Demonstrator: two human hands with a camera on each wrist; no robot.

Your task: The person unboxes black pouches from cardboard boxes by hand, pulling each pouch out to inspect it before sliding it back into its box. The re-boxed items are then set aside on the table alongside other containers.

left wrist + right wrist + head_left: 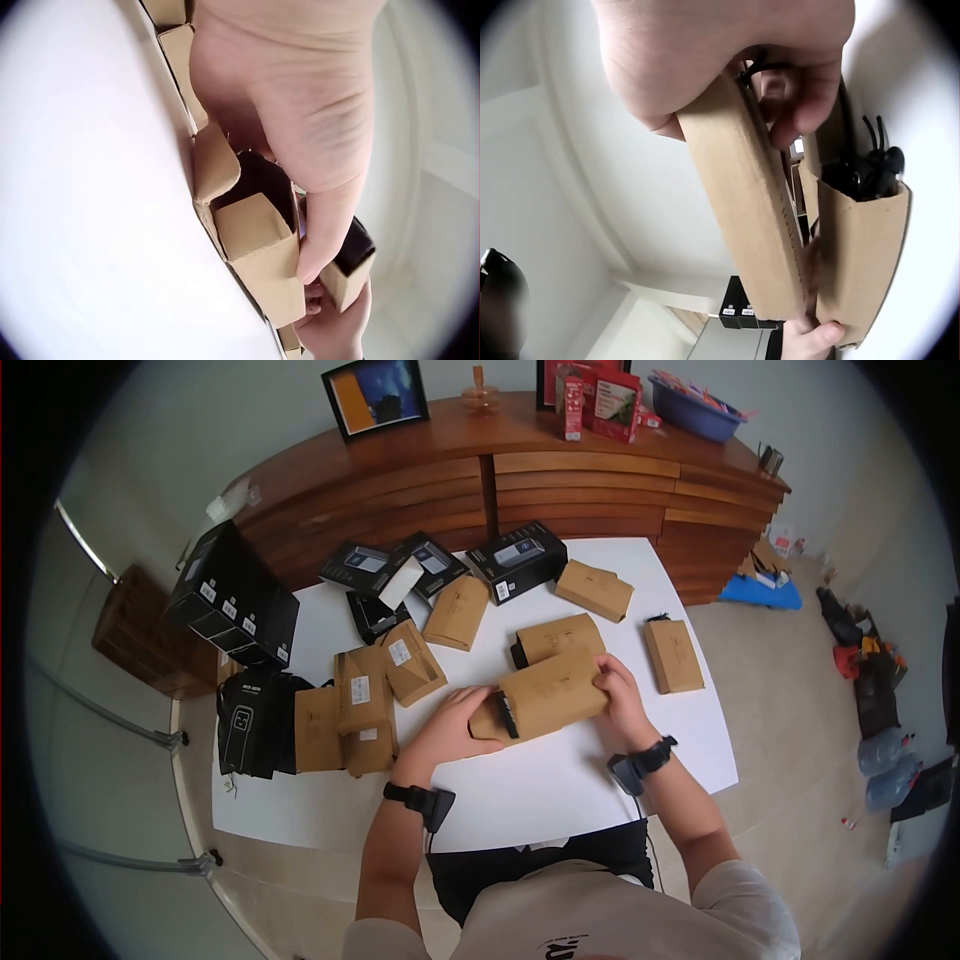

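Observation:
Over the near part of the table, my right hand (pixel 622 700) holds a brown cardboard box (pixel 555 685) by its right end; a dark strip shows at the box's left end. In the right wrist view, my fingers curl at the end of this box (pixel 742 195), by a thin black cable (pixel 769 67). My left hand (pixel 450 732) grips a second cardboard box (pixel 488 738) lying below it, thumb along its side. The left wrist view shows that lower box (pixel 266 281) with its near end open and flaps out. From its other end stick black cables (pixel 874 165).
Behind the held boxes lies another cardboard box (pixel 560 638); one more (pixel 675 656) is at the right. Several brown boxes (pixel 362 690) crowd the left, with black boxes (pixel 518 560) at the back. A tall black box (pixel 235 600) stands at the left edge.

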